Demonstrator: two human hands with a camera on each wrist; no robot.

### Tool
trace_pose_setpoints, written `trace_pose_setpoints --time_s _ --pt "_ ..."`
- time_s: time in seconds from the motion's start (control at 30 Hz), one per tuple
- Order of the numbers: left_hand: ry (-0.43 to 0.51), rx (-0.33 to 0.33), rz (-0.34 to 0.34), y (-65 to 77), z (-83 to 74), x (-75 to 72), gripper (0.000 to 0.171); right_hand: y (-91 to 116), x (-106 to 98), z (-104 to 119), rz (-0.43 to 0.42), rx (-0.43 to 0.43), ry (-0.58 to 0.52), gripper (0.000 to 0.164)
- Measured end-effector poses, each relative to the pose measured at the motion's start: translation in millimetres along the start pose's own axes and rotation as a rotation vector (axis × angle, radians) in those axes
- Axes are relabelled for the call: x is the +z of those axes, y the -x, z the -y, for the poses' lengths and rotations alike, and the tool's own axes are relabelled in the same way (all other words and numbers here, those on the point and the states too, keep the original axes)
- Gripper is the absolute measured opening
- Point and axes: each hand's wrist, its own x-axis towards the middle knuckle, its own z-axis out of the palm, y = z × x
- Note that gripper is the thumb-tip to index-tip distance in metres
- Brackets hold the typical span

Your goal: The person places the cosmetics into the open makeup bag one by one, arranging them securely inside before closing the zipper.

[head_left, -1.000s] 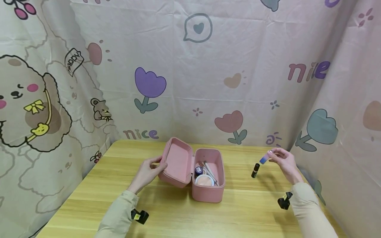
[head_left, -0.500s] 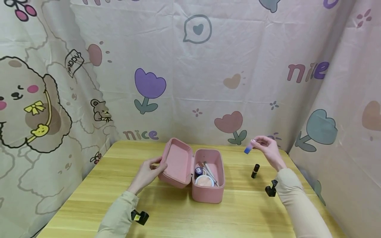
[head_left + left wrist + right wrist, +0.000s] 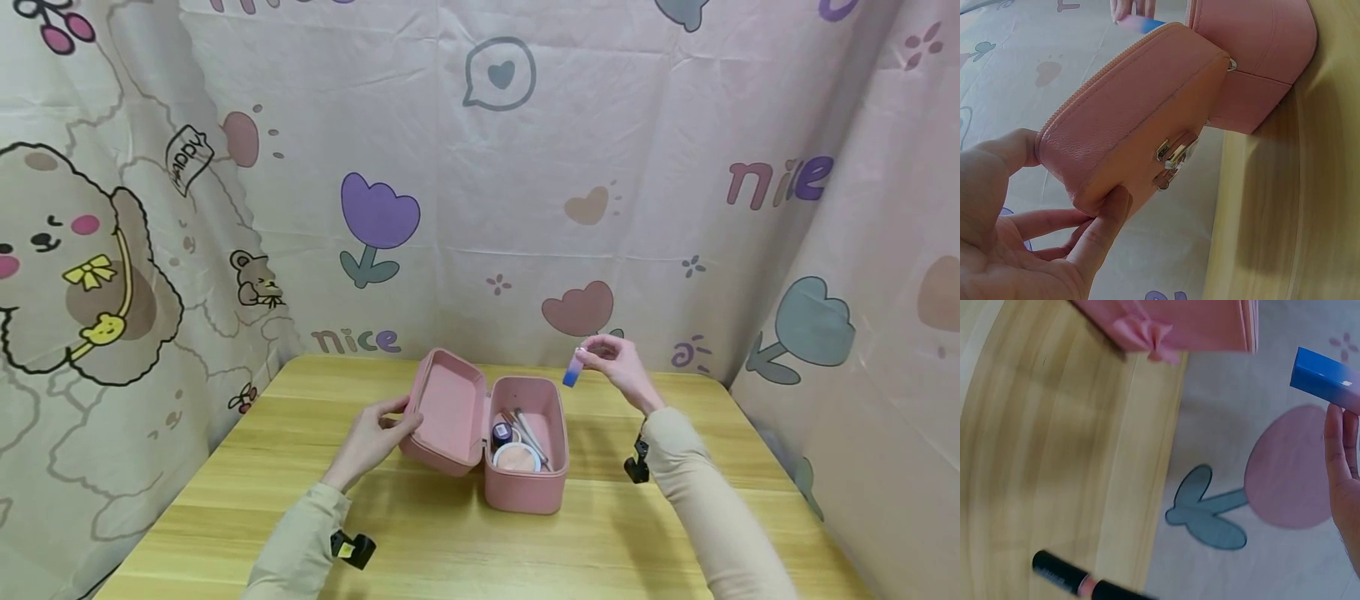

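A pink cosmetic case (image 3: 525, 492) stands on the table with its lid (image 3: 452, 408) swung out to the left. My left hand (image 3: 375, 437) grips the lid's outer corner, thumb and fingers on either side in the left wrist view. Inside the case lie a round powder compact (image 3: 517, 457), a small dark blue jar (image 3: 502, 432) and slim brush-like sticks (image 3: 532, 437). Beyond the case's right rear corner, my right hand (image 3: 618, 367) pinches a small blue-to-pink square tube (image 3: 572, 371) by its pink end, held in the air. The tube's contents cannot be told.
A black lipstick-like tube (image 3: 1060, 572) is on the table to the right of the case; in the head view the right arm hides it. The wooden table (image 3: 465, 554) ends at a patterned cloth (image 3: 487, 200) behind and at both sides.
My right hand has carried the blue-to-pink tube leftward, from above the black tube to near the case's right rear corner. The left hand and lid have stayed put.
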Motion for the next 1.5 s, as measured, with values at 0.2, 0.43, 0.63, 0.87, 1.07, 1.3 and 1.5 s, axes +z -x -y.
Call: trace_pose_setpoints --time_s 0.2,0.43,0.63,0.87,1.07,1.3,1.5 --pt "0.003 -0.002 0.0 1.0 -0.9 -0.9 0.057 -11 21 10 0.062 0.009 -0.01 0.033" --pt "-0.011 0.005 -0.004 1.3 -1.2 1.0 0.057 -21 38 13 0.132 0.038 0.042 0.031" --pt "-0.006 -0.001 -0.006 0.9 -0.8 0.7 0.056 -24 45 13 0.21 0.063 0.197 0.023" --pt "-0.011 0.003 0.002 3.4 -2.7 -0.6 0.057 -29 54 15 0.274 0.028 0.441 0.013" --pt "-0.01 -0.001 0.002 4.5 -4.0 -0.1 0.057 -30 63 13 0.334 0.007 0.58 0.009" --pt "-0.014 0.001 -0.002 4.3 -4.5 0.6 0.057 -30 73 11 0.373 -0.08 0.752 0.007" --pt "-0.01 0.007 -0.001 4.3 -4.8 -0.2 0.058 -26 80 13 0.369 -0.117 0.82 0.008"
